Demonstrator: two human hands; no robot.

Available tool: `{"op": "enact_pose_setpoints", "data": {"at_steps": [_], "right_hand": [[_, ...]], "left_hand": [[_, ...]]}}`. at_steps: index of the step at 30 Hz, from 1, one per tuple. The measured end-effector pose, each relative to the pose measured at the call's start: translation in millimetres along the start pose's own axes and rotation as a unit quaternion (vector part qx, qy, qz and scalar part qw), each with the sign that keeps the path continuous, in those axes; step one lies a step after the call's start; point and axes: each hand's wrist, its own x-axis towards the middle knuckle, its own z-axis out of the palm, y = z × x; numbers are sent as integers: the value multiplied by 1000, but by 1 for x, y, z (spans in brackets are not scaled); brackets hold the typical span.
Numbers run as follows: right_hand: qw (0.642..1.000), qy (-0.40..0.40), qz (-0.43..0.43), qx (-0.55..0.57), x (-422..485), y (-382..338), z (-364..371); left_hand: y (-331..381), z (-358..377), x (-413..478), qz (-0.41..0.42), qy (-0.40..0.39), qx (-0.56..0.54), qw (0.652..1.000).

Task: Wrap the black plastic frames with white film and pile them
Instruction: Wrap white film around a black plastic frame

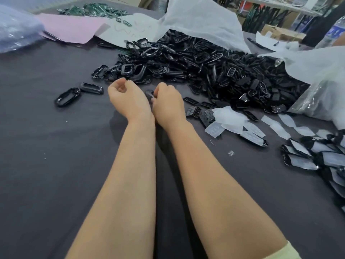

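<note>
the right hand (pixel 167 99) is curling its fingers round a small black frame (pixel 149 94) just in front of the unwrapped heap (pixel 205 68). only a sliver of the part is showing past the knuckles, so how firmly it is being held is hard to judge. the left hand (pixel 124 95) is sitting just beside it with fingers curled inward and nothing visible in them. no film is showing in either hand; the loose white film pieces (pixel 228 116) are lying to the right on the dark table (pixel 56 165), between the heap and the wrapped pile (pixel 308 156). the likeliest trouble from here is coming from the film: the pieces are overlapping and looking thin, so a reach for one is probably going to lift two, or crease one so that it is leaving part of the frame bare. the frame itself is small and glossy, and a pinch by its edge is risking a slip back into the heap, where it is going to be lost among identical parts. a forearm sweeping right is also threatening to scatter the wrapped pile.
</note>
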Motion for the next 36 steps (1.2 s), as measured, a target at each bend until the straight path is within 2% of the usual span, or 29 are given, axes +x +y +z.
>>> {"op": "enact_pose_setpoints", "data": {"at_steps": [3,5,7,9,12,15,17,19,21,26,36], "right_hand": [[994,54,-8,93,-8,11,-26],[990,77,-11,120,-14,20,-44],[989,91,-13,118,-20,31,-61],[983,130,10,129,-29,46,-76],[973,186,88,107,-41,76,-93],[982,115,146,9,-53,97,-90],[982,61,171,-53,-61,97,-80],[980,56,164,-97,-66,95,-71],[980,84,147,-100,-67,94,-67],[978,88,154,-107,-64,92,-64],[971,71,181,-138,-47,80,-61]], "left_hand": [[-7,5,-10,19,-88,107,990],[-10,8,-20,37,-159,191,968],[-8,10,-33,44,-241,213,946],[-8,13,-44,46,-281,207,936],[-9,18,-63,-13,-260,127,957],[-14,24,-81,-94,-222,33,970],[-21,24,-91,-108,-216,24,970],[-29,21,-96,-93,-214,56,971],[-35,18,-98,-95,-217,71,969],[-36,16,-96,-138,-192,13,972],[-36,18,-94,-144,-178,-31,973]]}}
